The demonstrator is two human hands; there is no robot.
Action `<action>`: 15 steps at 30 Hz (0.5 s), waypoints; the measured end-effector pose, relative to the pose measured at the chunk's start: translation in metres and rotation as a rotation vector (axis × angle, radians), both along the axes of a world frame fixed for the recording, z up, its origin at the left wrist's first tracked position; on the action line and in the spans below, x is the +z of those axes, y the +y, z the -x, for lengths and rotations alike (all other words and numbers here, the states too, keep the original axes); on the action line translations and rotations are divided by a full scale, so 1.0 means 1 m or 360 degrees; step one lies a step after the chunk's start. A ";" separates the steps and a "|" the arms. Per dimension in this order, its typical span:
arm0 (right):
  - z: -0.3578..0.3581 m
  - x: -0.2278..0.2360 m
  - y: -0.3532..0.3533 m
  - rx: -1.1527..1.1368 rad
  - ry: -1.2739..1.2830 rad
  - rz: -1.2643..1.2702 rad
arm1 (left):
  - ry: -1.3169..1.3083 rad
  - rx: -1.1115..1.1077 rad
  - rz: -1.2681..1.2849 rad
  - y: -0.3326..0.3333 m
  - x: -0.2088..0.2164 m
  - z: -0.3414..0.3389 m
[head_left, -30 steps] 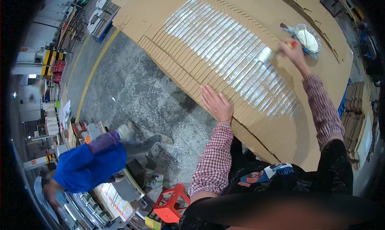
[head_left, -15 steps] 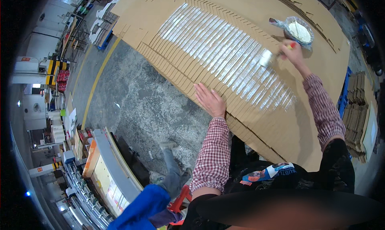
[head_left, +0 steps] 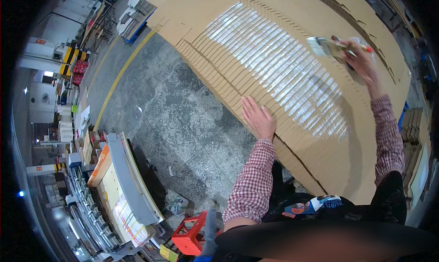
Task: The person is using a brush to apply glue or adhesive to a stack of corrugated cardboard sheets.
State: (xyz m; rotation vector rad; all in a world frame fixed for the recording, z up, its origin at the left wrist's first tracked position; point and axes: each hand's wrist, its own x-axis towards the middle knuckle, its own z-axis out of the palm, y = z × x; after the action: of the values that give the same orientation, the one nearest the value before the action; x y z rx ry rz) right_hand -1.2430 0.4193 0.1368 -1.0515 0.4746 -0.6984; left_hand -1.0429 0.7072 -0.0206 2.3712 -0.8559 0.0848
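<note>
My right hand is closed round the handle of a wide flat brush, its pale bristles pointing left over the cardboard. Fanned-out cardboard sheets overlap in a long slanting row, with only narrow edges exposed. Glossy whitish wet-looking strips run across their middle. Along the near left border of the row, my left hand lies flat with fingers stretched out and nothing held. A plastic-lined container is mostly hidden behind my right hand.
More flat cardboard lies beneath the row. Cardboard stacks stand at the right. Across the grey floor, a machine with a grey edge stands lower left, near a red stool and a partly visible person's leg.
My right hand has moved the brush away from the strips toward the container, covering it. The view has shifted. The blue-clad person at the lower left is mostly out of view.
</note>
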 end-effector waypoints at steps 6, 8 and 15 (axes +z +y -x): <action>-0.177 -0.041 -0.012 -0.0065 0.0429 0.0818 | 0.0079 -0.0037 0.0113 0.000 0.001 -0.004; -0.200 -0.045 -0.006 -0.0026 0.0518 0.0891 | 0.0087 -0.0038 0.0119 0.000 0.001 -0.005; -0.134 -0.019 0.010 0.0197 0.1342 0.1186 | 0.0110 -0.0056 0.0041 -0.001 -0.001 -0.007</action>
State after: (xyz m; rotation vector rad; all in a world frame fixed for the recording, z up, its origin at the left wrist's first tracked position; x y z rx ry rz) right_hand -1.1094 0.4289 0.1176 -2.0782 0.8898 -0.2763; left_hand -1.0356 0.7060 -0.0211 2.3205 -0.8584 -0.0003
